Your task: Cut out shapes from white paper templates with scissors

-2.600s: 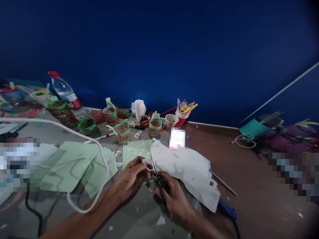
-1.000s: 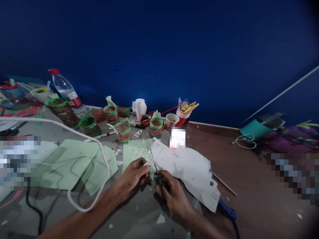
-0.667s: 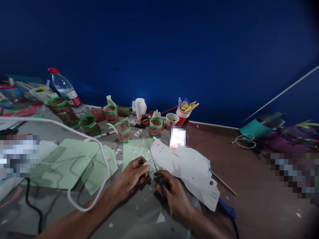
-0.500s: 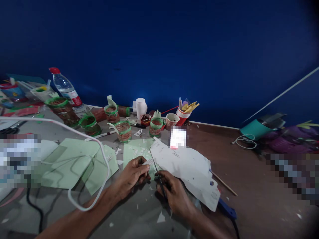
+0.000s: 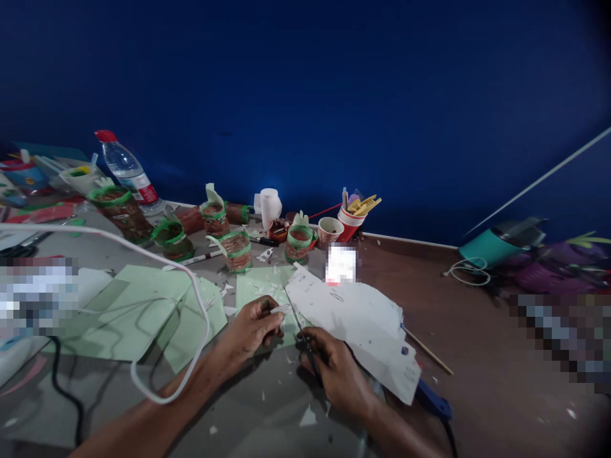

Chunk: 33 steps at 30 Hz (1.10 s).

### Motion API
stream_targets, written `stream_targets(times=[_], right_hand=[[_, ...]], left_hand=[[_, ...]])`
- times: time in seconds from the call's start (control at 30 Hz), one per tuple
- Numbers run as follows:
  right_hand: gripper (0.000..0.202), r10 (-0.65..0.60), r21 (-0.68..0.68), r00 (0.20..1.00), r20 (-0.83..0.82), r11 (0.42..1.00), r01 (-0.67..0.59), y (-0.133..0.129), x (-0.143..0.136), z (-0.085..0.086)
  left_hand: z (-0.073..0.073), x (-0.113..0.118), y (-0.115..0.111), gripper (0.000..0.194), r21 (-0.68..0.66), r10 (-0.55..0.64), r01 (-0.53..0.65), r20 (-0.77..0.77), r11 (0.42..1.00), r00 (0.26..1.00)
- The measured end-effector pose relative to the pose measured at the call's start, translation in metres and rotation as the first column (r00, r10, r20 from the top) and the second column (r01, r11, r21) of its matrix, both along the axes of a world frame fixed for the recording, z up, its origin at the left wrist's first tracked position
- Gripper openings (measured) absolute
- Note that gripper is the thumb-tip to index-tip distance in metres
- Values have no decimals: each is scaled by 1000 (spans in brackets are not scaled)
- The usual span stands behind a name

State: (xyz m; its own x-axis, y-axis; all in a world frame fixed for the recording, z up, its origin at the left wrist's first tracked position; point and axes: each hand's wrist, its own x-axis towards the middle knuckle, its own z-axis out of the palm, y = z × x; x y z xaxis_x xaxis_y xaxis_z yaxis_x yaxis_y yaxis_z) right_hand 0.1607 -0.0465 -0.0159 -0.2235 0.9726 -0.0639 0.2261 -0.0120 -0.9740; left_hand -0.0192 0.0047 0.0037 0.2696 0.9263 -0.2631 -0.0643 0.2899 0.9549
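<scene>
My left hand (image 5: 255, 327) pinches a small white paper piece (image 5: 281, 310) between thumb and fingers. My right hand (image 5: 334, 366) is closed around dark scissors (image 5: 305, 343), their thin blades pointing up and away, close beside the paper piece. Whether the blades touch the piece, I cannot tell. Beyond and right of my right hand lies a large white sheet (image 5: 353, 318) with small ovals drawn on it. Below my hands' far side is a pale green sheet (image 5: 262, 280) strewn with paper scraps.
Behind stand several brown pots with green rims (image 5: 237, 251), a white bottle (image 5: 270, 208), a paper cup (image 5: 330, 230) and a water bottle (image 5: 128, 172). A white cable (image 5: 203, 305) loops over my left forearm. A wooden stick (image 5: 432, 353) and blue tool (image 5: 435, 401) lie right.
My left hand has shifted very slightly left with the paper piece, and the piece's tilt has changed a little. My right hand stays nearly where it was.
</scene>
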Motion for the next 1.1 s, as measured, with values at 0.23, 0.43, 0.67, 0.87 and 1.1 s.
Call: stream_targets(times=[0.23,0.43,0.67,0.87,1.1], right_hand=[[27,-81,-98,974,-210,993,61,0,-1,0],[36,-137,-105,955,-262,988,113,1,0,3],[30,-113,-79,964,-242,992,96,0,0,-1],[25,-50,-38,978,-203,998,43,0,2,-3],[27,-43,-15,992,-117,999,41,1,0,-5]], left_hand=[[1,-3,2,25,48,62,-63,18,997,998],[-5,-1,-2,16,-6,117,-118,192,993,974],[7,4,-3,18,-168,169,-121,314,978,934],[10,6,-1,27,-239,199,-125,317,963,927],[5,5,0,28,-256,212,-131,317,958,924]])
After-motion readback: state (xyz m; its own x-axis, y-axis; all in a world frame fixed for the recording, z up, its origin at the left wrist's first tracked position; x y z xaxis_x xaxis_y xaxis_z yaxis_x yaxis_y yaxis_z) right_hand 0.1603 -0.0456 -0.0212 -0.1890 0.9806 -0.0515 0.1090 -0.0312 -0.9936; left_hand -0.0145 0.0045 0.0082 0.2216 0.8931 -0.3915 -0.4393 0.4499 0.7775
